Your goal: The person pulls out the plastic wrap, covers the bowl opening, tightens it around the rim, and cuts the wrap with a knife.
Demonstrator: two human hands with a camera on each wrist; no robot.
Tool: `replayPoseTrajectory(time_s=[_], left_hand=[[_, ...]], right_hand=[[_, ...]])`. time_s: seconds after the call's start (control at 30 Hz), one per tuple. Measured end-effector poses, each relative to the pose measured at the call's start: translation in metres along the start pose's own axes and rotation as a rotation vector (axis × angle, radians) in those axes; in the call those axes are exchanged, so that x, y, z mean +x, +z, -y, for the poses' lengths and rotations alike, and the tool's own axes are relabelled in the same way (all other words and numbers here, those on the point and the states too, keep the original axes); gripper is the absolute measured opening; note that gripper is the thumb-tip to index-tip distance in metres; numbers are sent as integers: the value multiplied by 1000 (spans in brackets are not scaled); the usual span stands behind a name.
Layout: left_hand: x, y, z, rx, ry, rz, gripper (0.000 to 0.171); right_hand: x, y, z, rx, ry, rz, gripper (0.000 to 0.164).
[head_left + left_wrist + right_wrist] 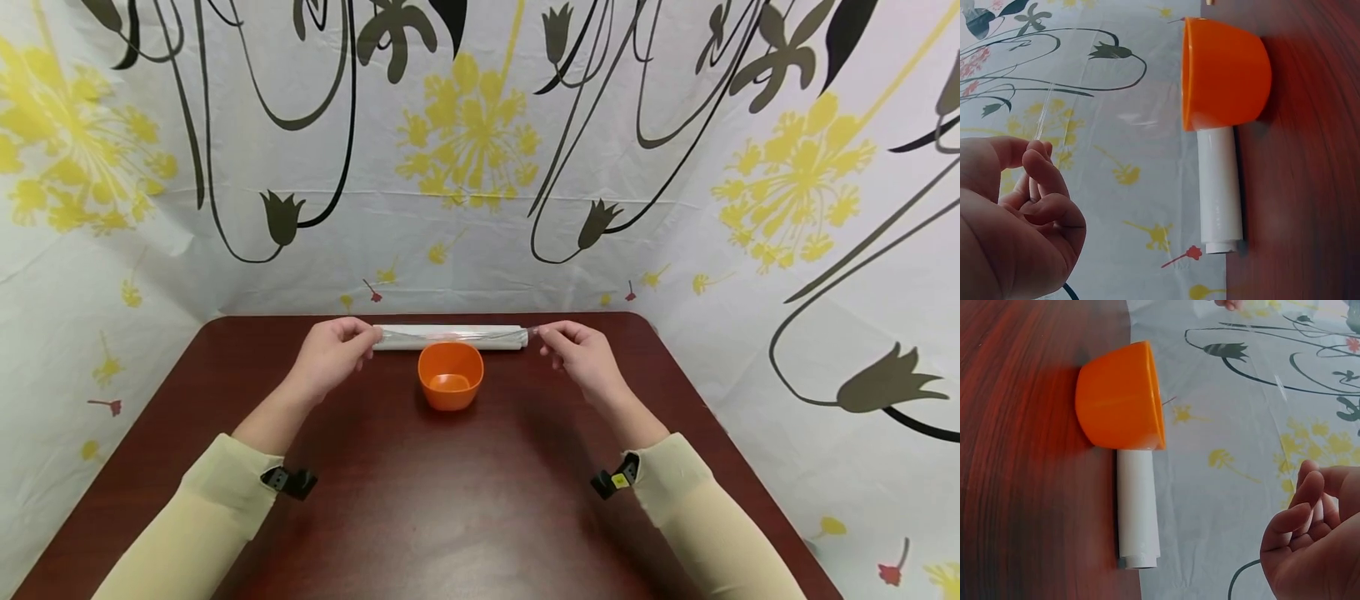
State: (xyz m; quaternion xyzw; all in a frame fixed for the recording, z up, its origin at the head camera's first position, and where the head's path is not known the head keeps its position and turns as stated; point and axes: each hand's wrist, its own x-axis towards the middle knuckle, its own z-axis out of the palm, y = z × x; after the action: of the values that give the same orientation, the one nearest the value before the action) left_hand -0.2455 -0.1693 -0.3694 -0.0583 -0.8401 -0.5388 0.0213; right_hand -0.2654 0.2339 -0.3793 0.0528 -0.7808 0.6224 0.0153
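Note:
A thin sheet of clear plastic wrap (491, 336) stretches between the two hands, above the far side of an orange bowl (450, 392). My left hand (330, 354) pinches one end between thumb and forefinger. At the other end, the right hand (587, 360) pinches the wrap the same way. In the left wrist view the film (1042, 115) runs off from the left fingertips as a narrow, shiny strip. The bowl stands upright on the table, and its inside shows only orange. Behind it lies a white roll (1219, 187), partly hidden by the bowl and film.
The dark red-brown table (450, 500) has rounded far corners. A white flower-patterned sheet (480, 275) hangs right behind its back edge and along both sides. Small black cameras (291, 481) are strapped at both wrists over pale sleeves.

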Motion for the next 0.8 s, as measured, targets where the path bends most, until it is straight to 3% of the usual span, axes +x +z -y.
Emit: replayPoseTrajectory(time_s=[0.3,0.47,0.63,0.8], left_hand=[[-8,7,10,158,143,-88,23],[-11,7,12,223,175,-109,18],[-15,6,14,275,201,-115,18],[-18,6,18,268,252,-108,16]], right_hand=[[-4,0,-5,-66,-18,-52,32],[-6,-1,-7,-138,-97,-81,34],[-6,-4,-14,-186,-168,-57,35],[-7,-9,-24,-214,-198,-4,30]])
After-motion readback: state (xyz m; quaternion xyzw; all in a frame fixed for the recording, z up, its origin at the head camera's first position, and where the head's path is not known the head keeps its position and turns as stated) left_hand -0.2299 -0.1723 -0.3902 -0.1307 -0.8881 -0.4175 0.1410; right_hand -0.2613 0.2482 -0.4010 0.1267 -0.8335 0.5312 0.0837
